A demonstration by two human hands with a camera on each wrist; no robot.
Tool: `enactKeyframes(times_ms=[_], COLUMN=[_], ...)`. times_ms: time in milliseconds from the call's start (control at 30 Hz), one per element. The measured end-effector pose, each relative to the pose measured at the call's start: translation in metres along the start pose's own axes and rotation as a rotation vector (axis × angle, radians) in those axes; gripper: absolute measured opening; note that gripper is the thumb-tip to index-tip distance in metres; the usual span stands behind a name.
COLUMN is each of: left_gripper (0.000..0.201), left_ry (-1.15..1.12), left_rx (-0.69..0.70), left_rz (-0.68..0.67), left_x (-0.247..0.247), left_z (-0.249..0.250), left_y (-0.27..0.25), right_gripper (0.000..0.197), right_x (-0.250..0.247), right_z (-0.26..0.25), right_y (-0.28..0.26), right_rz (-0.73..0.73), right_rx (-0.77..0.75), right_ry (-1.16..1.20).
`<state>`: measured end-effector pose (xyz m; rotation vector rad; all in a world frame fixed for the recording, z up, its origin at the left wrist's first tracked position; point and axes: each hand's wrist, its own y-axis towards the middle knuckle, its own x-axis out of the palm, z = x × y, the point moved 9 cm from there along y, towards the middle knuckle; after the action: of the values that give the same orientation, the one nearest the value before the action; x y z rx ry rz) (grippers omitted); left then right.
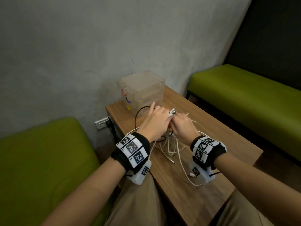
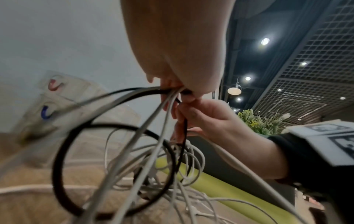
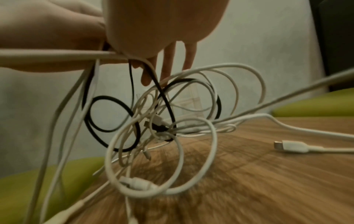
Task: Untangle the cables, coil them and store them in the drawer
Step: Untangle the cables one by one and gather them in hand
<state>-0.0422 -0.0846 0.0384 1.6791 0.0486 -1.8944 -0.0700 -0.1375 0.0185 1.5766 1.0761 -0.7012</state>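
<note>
Loose plug ends (image 1: 192,175) and white loops lie nearest on the wooden table (image 1: 216,136), nothing coiled yet. Above them the left hand (image 1: 154,121) and right hand (image 1: 182,126) each grasp strands of the tangled cables (image 3: 162,121), lifted as one knot. Beyond, the clear drawer unit (image 1: 143,92) stands closed; nearly everything remains.

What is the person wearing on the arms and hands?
The left hand and right hand are bare, as are the forearms. Each wrist carries a black band covered with white tiles printed with black square markers. A white camera housing hangs below each band, and the right one has a thin dark cable.
</note>
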Motion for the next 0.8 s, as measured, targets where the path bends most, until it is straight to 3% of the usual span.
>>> enactKeyframes(times_ms=[100, 200, 367, 533, 633, 733, 800], left_gripper=[0.024, 0.025, 0.024, 0.023, 0.023, 0.023, 0.022], left_ry=[-0.090, -0.244, -0.400, -0.483, -0.524, -0.518, -0.504], left_rx=[-0.034, -0.072, -0.034, 0.058, 0.082, 0.082, 0.062], left_rz=[0.059, 0.102, 0.269, 0.342, 0.410, 0.409, 0.393], left_x=[-0.002, 0.000, -0.030, -0.060, -0.075, -0.079, -0.072], left_z=[-0.010, -0.020, -0.023, -0.003, -0.001, -0.003, -0.007], left_y=[0.000, -0.002, -0.003, 0.005, 0.003, 0.002, 0.001], right_gripper=[0.021, 0.013, 0.018, 0.022, 0.022, 0.023, 0.020], right_x=[0.006, 0.025, 0.047, 0.047, 0.054, 0.058, 0.053], right_z=[0.003, 0.014, 0.048, 0.053, 0.069, 0.077, 0.078], right_y=[-0.002, -0.007, -0.025, -0.026, -0.031, -0.037, -0.034], right_rz=[-0.033, -0.169, -0.287, -0.280, -0.384, -0.476, -0.454], right_rx=[-0.034, -0.078, 0.024, 0.044, 0.135, 0.205, 0.249], right_ry=[0.047, 0.069, -0.050, -0.219, -0.347, -0.432, -0.357])
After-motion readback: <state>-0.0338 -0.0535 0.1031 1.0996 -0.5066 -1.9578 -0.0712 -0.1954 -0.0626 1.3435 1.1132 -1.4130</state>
